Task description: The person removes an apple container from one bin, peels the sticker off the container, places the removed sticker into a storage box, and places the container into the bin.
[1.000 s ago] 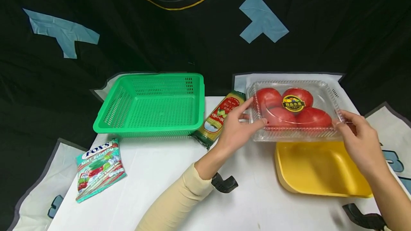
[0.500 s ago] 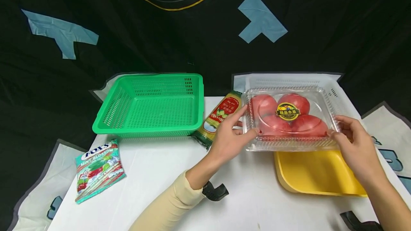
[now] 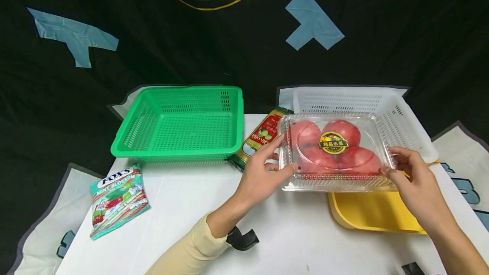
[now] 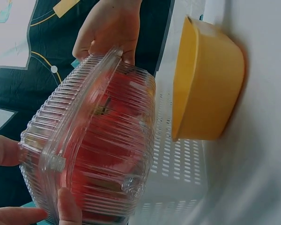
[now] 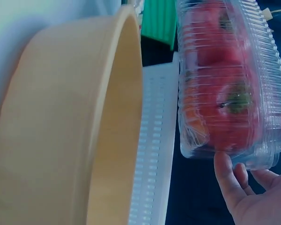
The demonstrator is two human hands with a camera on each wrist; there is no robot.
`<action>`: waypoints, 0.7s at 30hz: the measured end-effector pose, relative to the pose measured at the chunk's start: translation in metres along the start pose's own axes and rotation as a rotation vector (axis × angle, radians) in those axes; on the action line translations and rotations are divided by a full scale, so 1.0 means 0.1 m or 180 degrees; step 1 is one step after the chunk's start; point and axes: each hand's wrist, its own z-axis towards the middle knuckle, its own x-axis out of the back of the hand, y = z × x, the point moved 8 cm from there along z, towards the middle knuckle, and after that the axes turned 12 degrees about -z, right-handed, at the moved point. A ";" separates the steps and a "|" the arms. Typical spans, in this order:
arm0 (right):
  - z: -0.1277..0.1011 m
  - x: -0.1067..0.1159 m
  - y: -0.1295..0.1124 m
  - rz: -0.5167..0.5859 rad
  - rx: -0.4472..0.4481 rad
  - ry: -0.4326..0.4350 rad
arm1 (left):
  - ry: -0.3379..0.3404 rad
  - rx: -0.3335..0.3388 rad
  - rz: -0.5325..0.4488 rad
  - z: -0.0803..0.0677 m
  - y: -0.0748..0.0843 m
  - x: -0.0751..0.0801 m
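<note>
The clear tomato box [image 3: 336, 152] was gripped at its ends by the left hand [image 3: 259, 173] and right hand [image 3: 416, 181], fingers curled on the rim. It was held lid-up, long axis left-right, above the yellow tray [image 3: 374, 215], before the white basket [image 3: 397, 109]; setting down seemed left.

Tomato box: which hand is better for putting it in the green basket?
Probably the left hand. It grips the tomato box on the side facing the green basket; the right hand holds the far side.
</note>
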 end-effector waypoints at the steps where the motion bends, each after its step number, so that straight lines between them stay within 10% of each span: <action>1: -0.01 -0.02 -0.02 0.0010 0.0016 -0.0013 | 0.0009 0.0019 -0.0008 -0.02 0.01 0.02; 12: -0.15 -0.10 -0.15 0.0038 0.0089 -0.0098 | -0.0014 0.0093 -0.0136 -0.26 0.33 0.11; 21: -0.24 -0.18 -0.22 0.0090 0.0102 -0.0253 | -0.0016 -0.0029 -0.0200 -0.35 0.00 0.26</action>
